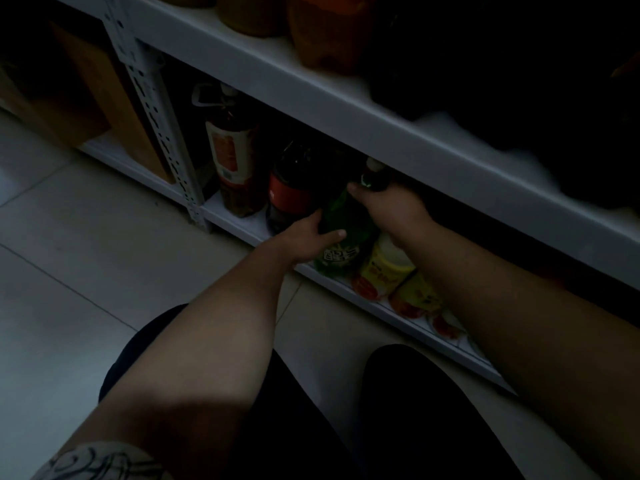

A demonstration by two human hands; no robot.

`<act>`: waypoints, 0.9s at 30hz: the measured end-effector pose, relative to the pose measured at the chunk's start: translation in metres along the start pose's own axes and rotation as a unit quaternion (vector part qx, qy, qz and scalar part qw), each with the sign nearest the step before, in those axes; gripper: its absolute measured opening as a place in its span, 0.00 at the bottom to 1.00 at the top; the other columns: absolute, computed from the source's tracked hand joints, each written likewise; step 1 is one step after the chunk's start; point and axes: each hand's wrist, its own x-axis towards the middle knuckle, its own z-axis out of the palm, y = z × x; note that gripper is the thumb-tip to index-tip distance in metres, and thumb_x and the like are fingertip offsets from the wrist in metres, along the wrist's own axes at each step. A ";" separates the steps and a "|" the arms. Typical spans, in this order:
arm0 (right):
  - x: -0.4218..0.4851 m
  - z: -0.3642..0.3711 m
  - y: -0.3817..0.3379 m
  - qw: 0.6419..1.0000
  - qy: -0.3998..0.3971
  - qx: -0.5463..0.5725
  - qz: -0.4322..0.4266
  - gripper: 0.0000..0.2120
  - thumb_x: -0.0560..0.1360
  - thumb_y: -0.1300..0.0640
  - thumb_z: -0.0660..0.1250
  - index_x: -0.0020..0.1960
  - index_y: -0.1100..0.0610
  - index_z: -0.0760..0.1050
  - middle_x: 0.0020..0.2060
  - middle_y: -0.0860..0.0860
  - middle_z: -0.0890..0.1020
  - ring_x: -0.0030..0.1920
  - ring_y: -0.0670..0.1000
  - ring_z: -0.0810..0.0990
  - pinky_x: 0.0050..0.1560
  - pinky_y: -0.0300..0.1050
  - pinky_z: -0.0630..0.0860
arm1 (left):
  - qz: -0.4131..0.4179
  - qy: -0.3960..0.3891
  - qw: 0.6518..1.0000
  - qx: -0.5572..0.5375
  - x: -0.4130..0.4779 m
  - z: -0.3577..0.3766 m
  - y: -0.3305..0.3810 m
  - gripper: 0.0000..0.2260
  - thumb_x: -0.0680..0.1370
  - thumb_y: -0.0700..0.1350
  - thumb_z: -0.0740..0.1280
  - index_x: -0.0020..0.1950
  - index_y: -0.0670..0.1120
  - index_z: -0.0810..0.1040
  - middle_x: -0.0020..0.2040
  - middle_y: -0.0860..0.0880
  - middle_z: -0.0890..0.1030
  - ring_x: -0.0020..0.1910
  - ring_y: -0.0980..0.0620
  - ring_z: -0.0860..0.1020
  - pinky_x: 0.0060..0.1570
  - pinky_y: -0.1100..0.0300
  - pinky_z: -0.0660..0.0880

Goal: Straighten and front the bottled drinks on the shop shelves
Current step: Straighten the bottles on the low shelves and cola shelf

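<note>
Your L hand (304,239) wraps green bottle (346,216) at mid-body; R hand (393,209) grips its neck. Bottle sits on bottom shelf (247,221). Cola bottle (291,195) touches grip's left side, yellow bottles (384,271) just right.

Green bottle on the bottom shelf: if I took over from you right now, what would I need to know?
Left hand: grips the green bottle low on its body.
Right hand: grips the same bottle at its neck.
Where: on the bottom shelf, beside a dark bottle with a red label. A brown bottle stands further left, with yellow-labelled bottles to the right.
Done: the green bottle's label faces outward.
Left: probably let go once it lines up with the row, then check the yellow-labelled ones. The picture is too dark to judge the row's neatness.
</note>
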 end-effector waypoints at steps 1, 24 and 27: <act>-0.002 0.003 0.001 1.000 0.017 -0.009 -0.002 0.25 0.73 0.43 0.68 0.65 0.56 0.70 0.60 0.54 0.77 0.59 0.55 0.76 0.53 0.44 0.72 | 0.008 0.007 0.997 0.071 0.002 -0.002 0.000 0.28 0.78 0.51 0.67 0.76 0.48 0.61 0.70 0.47 0.72 0.67 0.49 0.71 0.65 0.53 0.70; 0.003 -0.003 0.010 0.997 0.046 -0.060 0.004 0.24 0.77 0.44 0.62 0.69 0.55 0.68 0.67 0.55 0.72 0.66 0.57 0.70 0.63 0.44 0.65 | 0.058 0.091 0.984 0.138 -0.003 0.003 -0.007 0.18 0.74 0.45 0.71 0.63 0.45 0.78 0.58 0.45 0.81 0.58 0.50 0.77 0.59 0.56 0.74; -0.014 0.003 0.011 0.992 0.098 -0.081 -0.013 0.25 0.76 0.45 0.64 0.66 0.60 0.68 0.62 0.59 0.75 0.62 0.60 0.73 0.55 0.43 0.68 | 0.058 0.108 0.974 0.188 -0.006 0.002 -0.004 0.13 0.74 0.44 0.70 0.58 0.43 0.80 0.53 0.43 0.82 0.54 0.47 0.79 0.52 0.57 0.76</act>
